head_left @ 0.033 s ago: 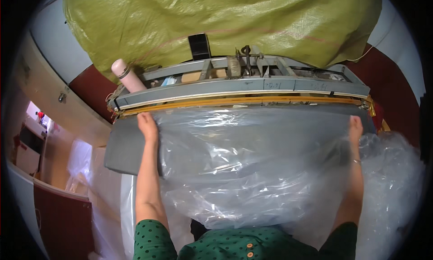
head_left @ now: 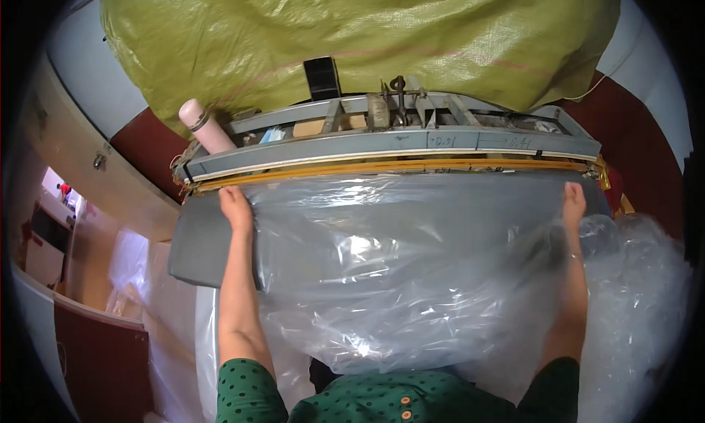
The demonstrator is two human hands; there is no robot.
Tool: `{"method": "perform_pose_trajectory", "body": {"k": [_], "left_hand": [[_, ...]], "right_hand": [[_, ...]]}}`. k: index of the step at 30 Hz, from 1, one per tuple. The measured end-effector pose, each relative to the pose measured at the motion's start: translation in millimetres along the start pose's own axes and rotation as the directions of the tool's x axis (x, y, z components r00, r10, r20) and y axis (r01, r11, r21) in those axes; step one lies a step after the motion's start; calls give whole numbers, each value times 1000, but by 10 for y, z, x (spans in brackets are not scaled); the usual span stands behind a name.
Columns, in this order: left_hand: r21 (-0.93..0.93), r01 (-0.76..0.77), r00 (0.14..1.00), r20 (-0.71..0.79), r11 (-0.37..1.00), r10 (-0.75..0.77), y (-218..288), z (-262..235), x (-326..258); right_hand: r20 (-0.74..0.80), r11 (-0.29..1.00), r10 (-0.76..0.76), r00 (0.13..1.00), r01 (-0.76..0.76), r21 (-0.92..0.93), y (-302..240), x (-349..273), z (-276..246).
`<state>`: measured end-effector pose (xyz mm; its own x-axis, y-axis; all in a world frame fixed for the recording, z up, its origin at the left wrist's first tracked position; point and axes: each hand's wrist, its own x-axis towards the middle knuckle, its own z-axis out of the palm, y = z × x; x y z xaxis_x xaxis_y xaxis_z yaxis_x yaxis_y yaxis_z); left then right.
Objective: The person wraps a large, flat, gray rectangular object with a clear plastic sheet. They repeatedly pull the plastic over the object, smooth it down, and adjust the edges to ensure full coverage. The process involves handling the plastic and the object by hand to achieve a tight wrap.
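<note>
A large clear plastic bag (head_left: 411,276) lies spread over the grey table (head_left: 202,250) of a long grey sealing machine (head_left: 396,147). Its far edge reaches the yellow-edged sealing bar (head_left: 396,166). My left hand (head_left: 236,206) holds the bag's far left corner just below the bar. My right hand (head_left: 574,203) holds the far right corner at the same height. Both arms are stretched forward, and the right forearm lies partly under the film.
A bulky green woven sack (head_left: 367,34) lies across the top of the machine. A pink and white cylinder (head_left: 205,129) leans at its left end, and a black box (head_left: 322,78) stands behind the frame. More crumpled clear plastic (head_left: 646,313) is heaped at right.
</note>
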<state>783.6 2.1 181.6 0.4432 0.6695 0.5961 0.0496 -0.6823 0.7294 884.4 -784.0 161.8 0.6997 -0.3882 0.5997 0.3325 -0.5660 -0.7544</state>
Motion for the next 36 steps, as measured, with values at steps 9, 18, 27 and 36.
{"method": "perform_pose_trajectory", "body": {"k": [9, 18, 27, 36], "left_hand": [[-42, 86, 996, -31, 995, -87, -143, 127, 252], [97, 182, 953, -264, 978, -151, -293, 166, 330], [226, -190, 972, 179, 955, 151, -196, -722, -251], [245, -392, 915, 205, 887, 348, 515, -1082, -608]], "right_hand": [[-99, 990, 91, 991, -79, 121, -58, 237, 719], [-93, 992, 111, 990, -105, 64, -102, 319, 631], [41, 984, 88, 995, -94, 152, -336, 223, 539], [13, 918, -50, 999, 51, -393, -990, -683, -747]]}}
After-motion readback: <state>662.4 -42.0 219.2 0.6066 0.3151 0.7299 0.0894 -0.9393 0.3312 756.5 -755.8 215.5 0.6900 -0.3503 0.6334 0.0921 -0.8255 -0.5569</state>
